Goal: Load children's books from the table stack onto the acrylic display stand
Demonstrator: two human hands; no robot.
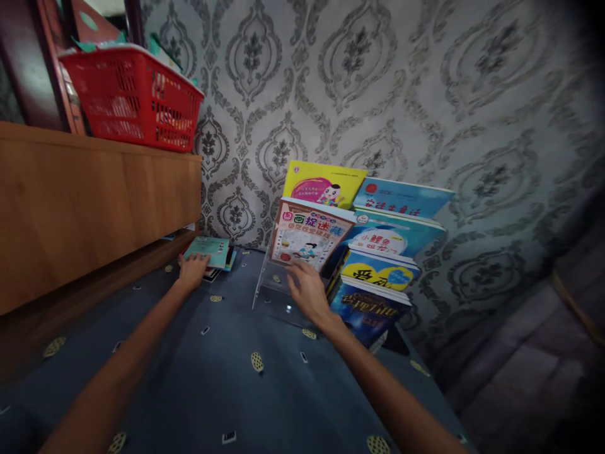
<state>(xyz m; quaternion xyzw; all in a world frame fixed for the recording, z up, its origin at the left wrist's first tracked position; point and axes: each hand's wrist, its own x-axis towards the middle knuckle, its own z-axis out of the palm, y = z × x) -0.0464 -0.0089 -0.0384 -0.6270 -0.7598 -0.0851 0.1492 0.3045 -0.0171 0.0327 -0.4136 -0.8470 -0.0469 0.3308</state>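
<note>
My left hand (pixel 193 270) lies with its fingers spread on a teal book (pixel 215 250), the top of a small pile by the wall. My right hand (pixel 307 289) reaches to the lower edge of a brown-framed picture book (pixel 309 233), its fingers stretched out against the cover and the thumb apart. That book leans in a clear acrylic stand (pixel 267 293), in front of a yellow book (pixel 326 180). Beside it, to the right, stand several more books in tiers: a blue one (pixel 401 197), a teal one (pixel 394 234), a yellow-and-blue one (pixel 378 271) and a dark blue one (pixel 366 312).
A dark blue cloth (pixel 189 378) with pineapple prints covers the surface below. On the left, a wooden cabinet (pixel 104 208) carries a red plastic basket (pixel 137 94) filled with things. Patterned wallpaper (pixel 293 75) rises behind the books.
</note>
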